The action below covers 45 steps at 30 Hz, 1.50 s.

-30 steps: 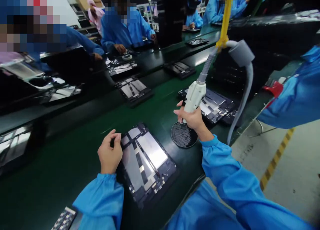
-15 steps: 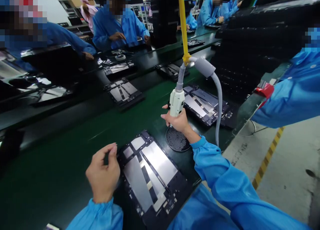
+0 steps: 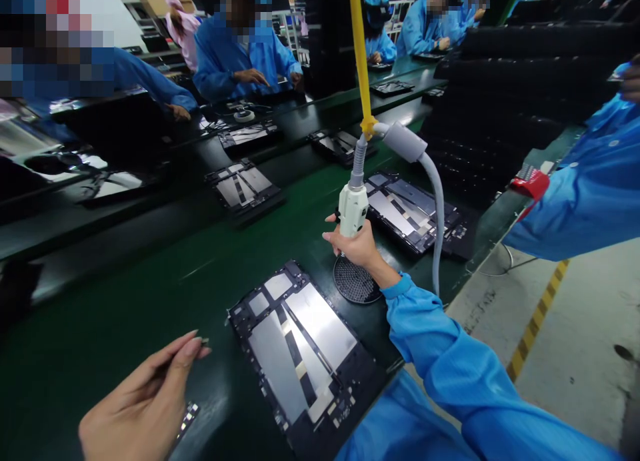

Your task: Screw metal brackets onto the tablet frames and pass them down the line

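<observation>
My right hand (image 3: 354,241) is closed around a white electric screwdriver (image 3: 353,207), held upright over a round black tray with a grid of small holes (image 3: 356,281). An opened tablet (image 3: 275,347) lies in front of me, with silver panels and a dark ribbon cable showing. To its left, my left hand (image 3: 145,401) pinches its fingertips around a tiny dark piece, too small to name. Beneath that hand, partly hidden, lies a narrow dark strip with bright rectangles (image 3: 189,417).
Another opened tablet (image 3: 407,211) lies beyond the tray, and one more (image 3: 243,187) farther left. A grey cable (image 3: 437,214) curves down beside my right arm from a yellow strap (image 3: 361,54). Dark stacks (image 3: 520,94) stand at right. Co-workers in blue sit across the line.
My left hand has moved down and left, away from the tablet's edge, uncovering its left corner. The strip now shows beside that hand. My right hand and the screwdriver stay nearly still.
</observation>
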Tool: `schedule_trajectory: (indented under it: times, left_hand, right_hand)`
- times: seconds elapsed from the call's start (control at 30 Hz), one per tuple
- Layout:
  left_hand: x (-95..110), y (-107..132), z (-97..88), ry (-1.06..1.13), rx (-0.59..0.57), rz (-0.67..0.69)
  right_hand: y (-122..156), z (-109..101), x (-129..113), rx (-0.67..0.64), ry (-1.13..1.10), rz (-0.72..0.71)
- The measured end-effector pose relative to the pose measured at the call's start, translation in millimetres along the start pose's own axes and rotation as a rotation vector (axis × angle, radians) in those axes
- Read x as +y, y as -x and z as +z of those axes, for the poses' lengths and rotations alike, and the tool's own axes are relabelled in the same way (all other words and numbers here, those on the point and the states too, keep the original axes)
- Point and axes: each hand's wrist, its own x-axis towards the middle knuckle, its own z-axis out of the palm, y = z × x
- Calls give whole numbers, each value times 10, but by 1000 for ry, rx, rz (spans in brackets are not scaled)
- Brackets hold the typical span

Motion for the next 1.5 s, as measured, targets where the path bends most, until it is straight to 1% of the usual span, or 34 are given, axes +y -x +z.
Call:
schedule_trajectory:
  times: [0.1, 0.23, 0.3, 0.37, 0.4, 0.47, 0.57, 0.67, 0.77, 0.83, 0.9, 0.97, 1.07, 1.13, 1.27, 1.5]
  left_hand:
    - [-58, -15, -33, 27, -38, -118]
    - [-131, -16, -30, 89, -104, -135]
    - [-201, -4, -23, 138, -186, -132]
    - [-276, 15, -13, 193, -300, -152]
    - [-307, 29, -2, 216, -344, -163]
    - [-341, 75, 42, 263, -401, -174]
    - [-329, 170, 169, 295, -442, -144]
    - [-303, 241, 308, 190, -424, -40]
    - [-299, 257, 384, 74, -352, 79]
    - [-302, 248, 396, 71, -332, 109]
    - [-307, 224, 389, 95, -331, 107]
    - [-320, 179, 380, 146, -352, 47]
    - [-362, 80, 378, 267, -441, -98]
    - [-397, 17, 386, 321, -495, -142]
    - [-444, -30, 414, 372, -513, -145]
    - [-508, -19, 443, 413, -479, -146]
  right_hand:
    - [-9, 2, 26, -2, 12, -25]
    - [22, -18, 21, -24, 42, -56]
    - [59, -33, -42, -4, 63, -103]
    - [94, -34, -150, 54, 68, -198]
    - [115, -23, -219, 49, 47, -226]
    - [186, 33, -375, -7, -19, -258]
    - [386, 197, -575, -133, -66, -233]
    - [621, 395, -651, -274, -59, -178]
    - [795, 582, -654, -387, -75, -145]
    - [870, 719, -662, -447, -88, -106]
    - [918, 881, -673, -501, -92, -52]
    - [946, 1061, -665, -542, -82, -19]
    - [965, 1311, -579, -568, -57, 3]
    - [970, 1428, -486, -574, -42, 32]
    - [977, 1523, -336, -580, -26, 78]
    - [976, 1537, -247, -592, -48, 79]
